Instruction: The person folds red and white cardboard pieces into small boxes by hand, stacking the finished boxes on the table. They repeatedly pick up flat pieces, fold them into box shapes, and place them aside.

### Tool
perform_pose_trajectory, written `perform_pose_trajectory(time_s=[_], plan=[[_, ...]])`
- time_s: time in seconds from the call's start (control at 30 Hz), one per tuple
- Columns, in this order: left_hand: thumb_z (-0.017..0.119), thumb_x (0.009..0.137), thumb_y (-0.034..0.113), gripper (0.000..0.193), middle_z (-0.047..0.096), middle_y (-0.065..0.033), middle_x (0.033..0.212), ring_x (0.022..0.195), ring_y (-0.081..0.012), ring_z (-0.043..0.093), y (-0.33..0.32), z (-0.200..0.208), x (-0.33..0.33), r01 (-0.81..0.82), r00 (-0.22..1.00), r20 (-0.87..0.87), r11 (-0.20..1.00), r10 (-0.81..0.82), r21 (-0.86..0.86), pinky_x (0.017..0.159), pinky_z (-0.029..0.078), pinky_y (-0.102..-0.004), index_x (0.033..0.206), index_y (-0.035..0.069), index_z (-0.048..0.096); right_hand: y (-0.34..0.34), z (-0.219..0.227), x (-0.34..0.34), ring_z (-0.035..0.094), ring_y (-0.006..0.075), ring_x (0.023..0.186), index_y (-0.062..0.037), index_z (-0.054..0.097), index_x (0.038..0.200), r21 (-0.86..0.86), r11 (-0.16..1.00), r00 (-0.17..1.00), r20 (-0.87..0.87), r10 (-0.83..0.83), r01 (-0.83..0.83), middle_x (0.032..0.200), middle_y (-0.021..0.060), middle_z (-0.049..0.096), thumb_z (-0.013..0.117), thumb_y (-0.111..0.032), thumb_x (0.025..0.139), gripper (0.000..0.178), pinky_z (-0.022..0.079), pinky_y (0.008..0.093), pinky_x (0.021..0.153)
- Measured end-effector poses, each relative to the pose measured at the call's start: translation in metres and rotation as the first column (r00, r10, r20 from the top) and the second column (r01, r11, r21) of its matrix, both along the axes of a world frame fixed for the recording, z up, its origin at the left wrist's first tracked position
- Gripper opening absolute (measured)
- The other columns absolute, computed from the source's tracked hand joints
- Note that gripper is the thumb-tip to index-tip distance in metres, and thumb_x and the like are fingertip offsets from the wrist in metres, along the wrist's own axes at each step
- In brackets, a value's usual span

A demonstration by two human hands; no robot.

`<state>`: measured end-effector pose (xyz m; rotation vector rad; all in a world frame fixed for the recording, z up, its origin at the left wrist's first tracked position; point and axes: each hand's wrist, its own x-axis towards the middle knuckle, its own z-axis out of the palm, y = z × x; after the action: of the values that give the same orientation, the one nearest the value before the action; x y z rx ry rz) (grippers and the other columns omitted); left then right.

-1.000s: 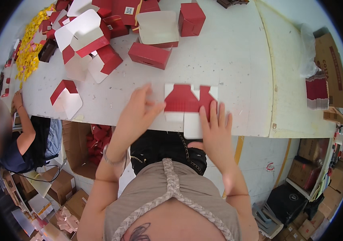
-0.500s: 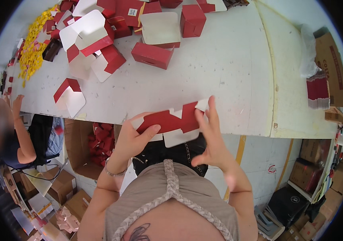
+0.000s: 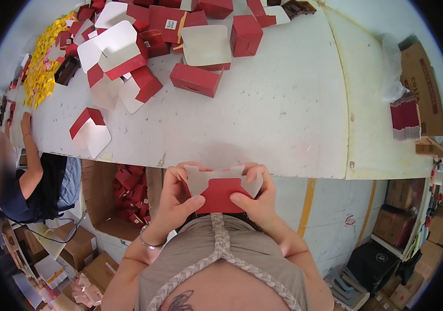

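Close to my body, just off the table's front edge, I hold a partly folded red cardboard box [image 3: 222, 198] with a white inside. Its end flaps stand up, and one red flap faces me. My left hand [image 3: 176, 199] grips its left side, thumb on the red front and fingers behind. On the right side my right hand [image 3: 259, 197] grips it likewise, thumb pressed to the front. The fingers behind the card are partly hidden.
Several red-and-white boxes [image 3: 195, 79] lie across the far left of the white table [image 3: 283, 119], beside yellow packets [image 3: 43, 78]. Below the edge stands a carton [image 3: 97, 202] of red boxes. Another person [image 3: 24, 181] works at the left. Flat red card [image 3: 405, 116] is stacked right.
The box has come down toward my body and turned from a nearly flat sheet to a folded shape. My right hand has closed from spread fingers to a grip on its right side.
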<state>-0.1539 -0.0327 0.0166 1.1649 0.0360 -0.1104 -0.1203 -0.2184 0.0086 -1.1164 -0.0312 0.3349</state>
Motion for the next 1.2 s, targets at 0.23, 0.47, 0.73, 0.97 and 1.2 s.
perform_pose_trajectory(time_s=[0.23, 0.47, 0.73, 0.97, 1.2], plan=[[0.07, 0.077, 0.005, 0.039, 0.058, -0.0122, 0.11, 0.106, -0.0183, 0.055, 0.002, -0.034, -0.015, -0.147, 0.945, -0.324, 0.939, 0.04, -0.312, 0.088, 0.049, -0.0347, 0.103, 0.007, 0.041, -0.008, -0.032, -0.022, 0.056, 0.0149, 0.101, -0.0048, 0.047, 0.096, -0.031, 0.999, 0.992, -0.127, 0.015, -0.019, 0.119, 0.0133, 0.056, 0.068, 0.004, 0.075, 0.031, 0.047, 0.0293, 0.084], [0.063, 0.08, -0.002, 0.04, 0.053, -0.0132, 0.126, 0.115, -0.0189, 0.05, 0.004, -0.044, -0.032, -0.027, 0.966, -0.249, 0.985, 0.069, 0.169, 0.098, 0.041, -0.033, 0.114, 0.005, 0.043, -0.012, -0.07, -0.044, 0.062, 0.0274, 0.101, 0.0017, 0.053, 0.115, -0.666, 0.73, 0.812, 0.507, 0.291, 0.154, 0.127, 0.0217, 0.052, 0.077, -0.009, 0.068, 0.053, 0.045, 0.0303, 0.092], [0.075, 0.073, 0.009, 0.044, 0.058, -0.0031, 0.1, 0.119, -0.0282, 0.05, 0.013, -0.087, -0.039, -0.182, 0.944, -0.33, 0.86, 0.016, -0.477, 0.095, 0.045, -0.0411, 0.109, 0.01, 0.049, 0.007, -0.073, -0.045, 0.057, 0.0257, 0.104, -0.0026, 0.056, 0.096, -0.179, 0.981, 0.96, 0.278, -0.026, 0.079, 0.111, 0.0165, 0.06, 0.075, -0.002, 0.07, 0.033, 0.045, 0.0382, 0.087], [0.075, 0.075, 0.021, 0.048, 0.055, -0.0008, 0.091, 0.095, -0.0166, 0.059, 0.006, 0.008, 0.006, -0.202, 0.969, -0.202, 0.929, 0.143, -0.311, 0.079, 0.051, -0.0288, 0.112, 0.008, 0.048, 0.02, -0.004, 0.003, 0.056, 0.0144, 0.087, -0.0028, 0.053, 0.092, 0.036, 0.989, 0.983, 0.113, -0.145, 0.142, 0.091, 0.0074, 0.06, 0.069, -0.003, 0.076, 0.022, 0.045, 0.0272, 0.077], [0.057, 0.092, 0.022, 0.028, 0.054, 0.0005, 0.086, 0.083, -0.0082, 0.055, -0.005, -0.061, -0.041, -0.206, 0.83, -0.558, 0.928, -0.002, -0.309, 0.074, 0.047, -0.0232, 0.115, 0.006, 0.051, -0.007, -0.052, -0.038, 0.045, 0.0052, 0.065, -0.0041, 0.053, 0.088, -0.268, 0.952, 0.94, -0.337, 0.052, -0.149, 0.072, -0.0018, 0.051, 0.059, -0.009, 0.085, 0.008, 0.038, 0.0225, 0.059]])
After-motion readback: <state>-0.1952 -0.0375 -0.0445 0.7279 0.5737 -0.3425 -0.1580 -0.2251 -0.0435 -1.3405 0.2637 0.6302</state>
